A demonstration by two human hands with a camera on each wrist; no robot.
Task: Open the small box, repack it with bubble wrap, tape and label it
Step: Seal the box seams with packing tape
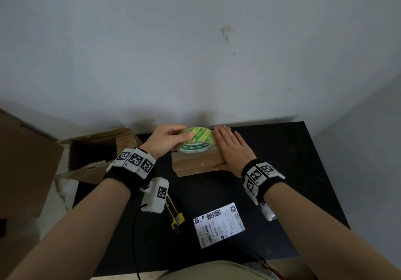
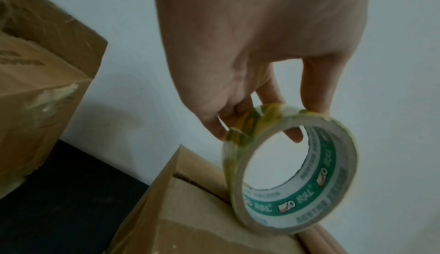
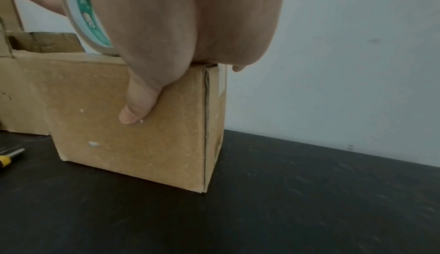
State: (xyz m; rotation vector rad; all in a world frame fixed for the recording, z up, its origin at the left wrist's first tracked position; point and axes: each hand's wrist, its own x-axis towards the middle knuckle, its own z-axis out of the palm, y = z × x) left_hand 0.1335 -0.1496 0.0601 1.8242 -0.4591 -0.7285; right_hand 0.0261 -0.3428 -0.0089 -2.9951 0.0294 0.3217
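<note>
- Nearest the wearer, a white rectangular paper shipping label [image 1: 218, 225] printed with barcodes lies flat on the black surface [image 1: 293, 182].
- Just left of the label lies a yellow and black utility knife [image 1: 175, 214], partly under the left wrist camera.
- Farther in, toward the back edge of the surface, stands the small brown cardboard box [image 1: 196, 165], flaps closed, with a dark seam running across its top in the left wrist view.
- The right hand [image 1: 233, 149] lies on the right end of the box top with its fingers [image 1: 223, 134] straight and flat, pressing down; its thumb [image 3: 137, 105] reaches down the near side wall of the box. It is not curled round anything.
- The left hand [image 1: 167, 138] grasps a roll of clear packing tape with a green and white printed core [image 1: 196, 141]. Its fingers [image 2: 316, 88] are curled over the roll's outer rim, and one fingertip shows inside the core.
- The roll stands on edge on the box top, touching the cardboard near the seam, just left of the right hand.
- To the left, beside the surface, sits a larger open brown cardboard carton [image 1: 97, 151] with worn flaps.
- A bigger brown carton [image 1: 23, 166] fills the far left edge of the head view.
- Behind everything rises a pale grey wall [image 1: 195, 51] with a few scuff marks.
</note>
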